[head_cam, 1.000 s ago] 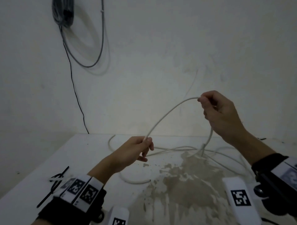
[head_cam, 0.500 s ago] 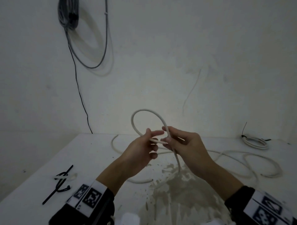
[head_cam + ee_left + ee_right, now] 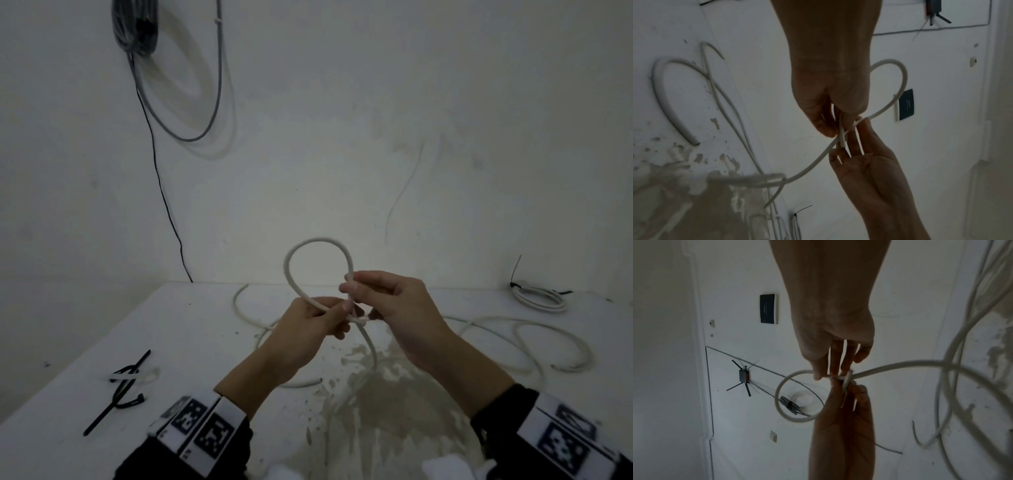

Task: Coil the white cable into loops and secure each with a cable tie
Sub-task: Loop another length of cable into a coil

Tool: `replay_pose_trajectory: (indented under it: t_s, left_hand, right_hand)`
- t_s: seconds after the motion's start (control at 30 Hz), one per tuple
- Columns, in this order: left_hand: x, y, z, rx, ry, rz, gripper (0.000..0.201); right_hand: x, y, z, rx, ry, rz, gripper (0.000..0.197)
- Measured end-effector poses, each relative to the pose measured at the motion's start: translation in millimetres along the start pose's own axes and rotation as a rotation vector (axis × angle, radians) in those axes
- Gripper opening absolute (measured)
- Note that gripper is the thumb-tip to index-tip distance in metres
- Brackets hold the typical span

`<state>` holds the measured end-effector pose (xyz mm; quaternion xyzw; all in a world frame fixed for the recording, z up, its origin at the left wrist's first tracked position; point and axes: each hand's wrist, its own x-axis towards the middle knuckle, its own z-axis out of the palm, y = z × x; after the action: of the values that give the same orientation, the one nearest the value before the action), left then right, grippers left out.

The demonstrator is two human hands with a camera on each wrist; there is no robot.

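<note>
1. we see the white table (image 3: 205, 342) against a pale wall, its near middle worn to a brown patch.
2. the white cable (image 3: 513, 329) sprawls in loose curves over the right and far side of the table, and one stretch rises into a small upright loop held above the table between our hands.
3. our right hand (image 3: 407, 315) has its grip closed on the cable, thumb and fingers pinching the right side of the loop where the strands cross.
4. our left hand (image 3: 308, 329) has its grip closed too, fingers curled round the crossing from the left.
5. a tied white coil (image 3: 537, 296) lies at the far right of the table.
6. black cable ties (image 3: 120, 390) lie at the left of the table, well apart from our hands.
</note>
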<state>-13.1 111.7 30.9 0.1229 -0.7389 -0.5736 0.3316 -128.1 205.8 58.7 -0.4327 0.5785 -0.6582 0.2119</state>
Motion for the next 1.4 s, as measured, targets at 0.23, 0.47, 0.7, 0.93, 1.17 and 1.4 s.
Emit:
replay_pose_trajectory:
  t_s: [0.23,0.47,0.7,0.93,1.17,1.4]
  left_hand:
    - [14,21,-24,-0.602,0.284,0.026,0.028]
    - [5,31,-51,-0.748,0.156,0.021,0.026]
    - [-7,28,-76,-0.877,0.132,-0.106,0.027]
    - [-4,27,-94,-0.792,0.245,-0.097,0.031]
    - [10,35,-46,-0.76,0.21,-0.086,0.033]
    - [10,30,-15,-0.642,0.204,-0.027,0.025]
  right_hand:
    - [-5,20,-15,-0.453,-0.502,0.088,0.036]
    - [18,29,-23,-0.823,-0.207,-0.127,0.019]
    - [47,-4,-51,-0.862,0.14,-0.38,0.01]
    - [58,-15,-87,-0.997,-0.083,-0.168,0.022]
    - [22,3,-32,-1.317,-0.511,-0.128,0.072]
    - [-7,-7,35,-0.532,-0.179,-0.19,0.043]
